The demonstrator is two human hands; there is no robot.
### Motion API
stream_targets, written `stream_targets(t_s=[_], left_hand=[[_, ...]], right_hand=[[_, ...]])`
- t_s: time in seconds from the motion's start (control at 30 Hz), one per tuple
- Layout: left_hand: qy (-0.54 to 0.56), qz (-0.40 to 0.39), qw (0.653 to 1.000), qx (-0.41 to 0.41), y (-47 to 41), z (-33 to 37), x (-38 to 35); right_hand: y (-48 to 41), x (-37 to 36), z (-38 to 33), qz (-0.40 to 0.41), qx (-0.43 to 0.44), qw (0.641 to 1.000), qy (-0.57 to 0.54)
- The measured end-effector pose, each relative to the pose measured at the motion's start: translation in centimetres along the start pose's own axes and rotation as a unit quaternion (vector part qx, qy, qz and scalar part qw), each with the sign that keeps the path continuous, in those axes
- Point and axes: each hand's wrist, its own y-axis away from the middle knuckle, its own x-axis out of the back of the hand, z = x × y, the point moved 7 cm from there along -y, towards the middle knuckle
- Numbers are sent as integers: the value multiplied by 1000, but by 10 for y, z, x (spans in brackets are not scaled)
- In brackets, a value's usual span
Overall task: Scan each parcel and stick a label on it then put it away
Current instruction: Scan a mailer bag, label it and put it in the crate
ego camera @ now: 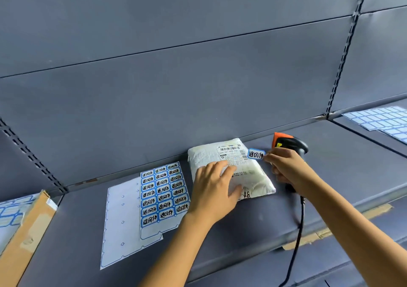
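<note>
Where the grey shelf [341, 176] crosses mid-frame lies one parcel [253, 176]: a white, crinkled padded bag, lying flat, with a printed barcode slip on its upper right part and black handwritten digits at its lower right edge. Left hand [211, 190], fingers spread, rests flat on its lower left half. Right hand [288, 170], just right of the parcel, grips a black-and-orange scanner [288, 142] and pinches a blue-bordered label [256, 154] at the parcel's upper right corner. Sheet of labels [164, 193] lies left of the parcel.
</note>
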Motion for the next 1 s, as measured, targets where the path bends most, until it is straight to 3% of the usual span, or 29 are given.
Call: stream_targets(t_s=[0.07,0.2,1.0], left_hand=[[2,-45,999,-3,-4,1,-16],[15,-60,998,-8,-10,10,-30],[-99,-55,993,-32,-14,22,-44]], right_hand=[[-3,13,5,13,-7,999,40],[-2,23,15,4,-4,990,141],[-9,8,10,-27,-19,961,273]])
